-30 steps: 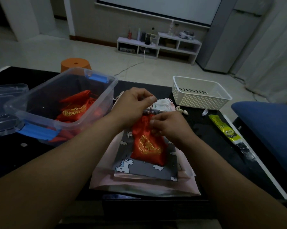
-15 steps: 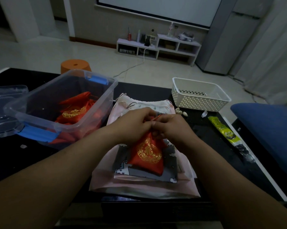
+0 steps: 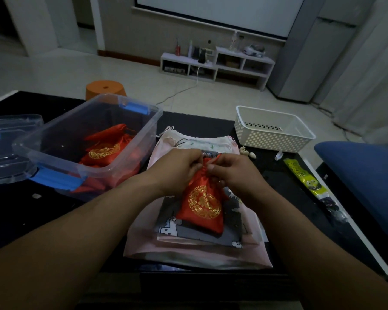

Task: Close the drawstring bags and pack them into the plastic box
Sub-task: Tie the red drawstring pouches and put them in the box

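A red drawstring bag (image 3: 203, 205) with a gold round emblem lies on a stack of flat bags at the table's middle. My left hand (image 3: 179, 168) and my right hand (image 3: 232, 173) meet at its gathered neck, both pinching the neck and its red cord. Under it lie a grey unicorn-print bag (image 3: 230, 232) and a pink bag (image 3: 195, 253). The clear plastic box (image 3: 54, 153) with blue latches stands to the left, with several red bags (image 3: 106, 151) inside.
The box's clear lid (image 3: 7, 151) lies at the far left. A white perforated basket (image 3: 273, 130) stands at the back right, small shells (image 3: 245, 152) beside it. A yellow-green packet (image 3: 304, 176) lies by the table's right edge, next to a blue cushion (image 3: 365, 177).
My left hand, which held the cord raised above the bag, came down to the neck beside my right hand. Both hands moved slightly nearer me with the bag.
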A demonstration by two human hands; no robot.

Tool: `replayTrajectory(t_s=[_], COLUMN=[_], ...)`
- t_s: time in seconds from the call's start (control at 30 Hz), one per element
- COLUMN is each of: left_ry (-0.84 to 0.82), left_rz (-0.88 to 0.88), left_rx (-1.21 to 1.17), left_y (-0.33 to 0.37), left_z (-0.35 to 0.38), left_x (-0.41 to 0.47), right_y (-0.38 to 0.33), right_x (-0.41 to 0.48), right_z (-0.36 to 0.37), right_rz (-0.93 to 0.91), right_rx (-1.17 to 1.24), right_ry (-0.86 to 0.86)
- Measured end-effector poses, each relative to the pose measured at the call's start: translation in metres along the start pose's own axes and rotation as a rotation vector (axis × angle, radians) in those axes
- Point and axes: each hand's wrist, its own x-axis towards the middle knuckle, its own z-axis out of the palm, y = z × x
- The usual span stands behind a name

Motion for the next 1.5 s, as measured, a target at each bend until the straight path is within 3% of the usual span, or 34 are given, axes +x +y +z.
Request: replayTrajectory(t_s=[0.2,0.4,0.87,1.17,1.5], left_ry=[-0.144,-0.201,-0.048,0.053,0.127], left_rz=[-0.033,-0.117,-0.004,-0.005,-0.027], left_rx=[-0.008,-0.195,-0.264,-0.206,-0.189], left_y=[0.008,0.004,-0.004,-0.009,-0.004], left_z=[-0.001,-0.003,0.006,0.023,0.032], left_x=[0.000,0.000,-0.002,-0.006,-0.010], right_y=[-0.002,-0.005,-0.007,-0.001,0.000], right_x=[0.000,-0.005,-0.010,-0.008,-0.008], right_z=[0.001,-0.001,-0.015,-0.002,0.007], right_rz=[-0.024,-0.071,-0.134,-0.246,-0.311], right_rx=[-0.032,-0.117,-0.086,-0.231,-0.427], right_ry=[0.028,-0.030,-0.157,0.019,0.090])
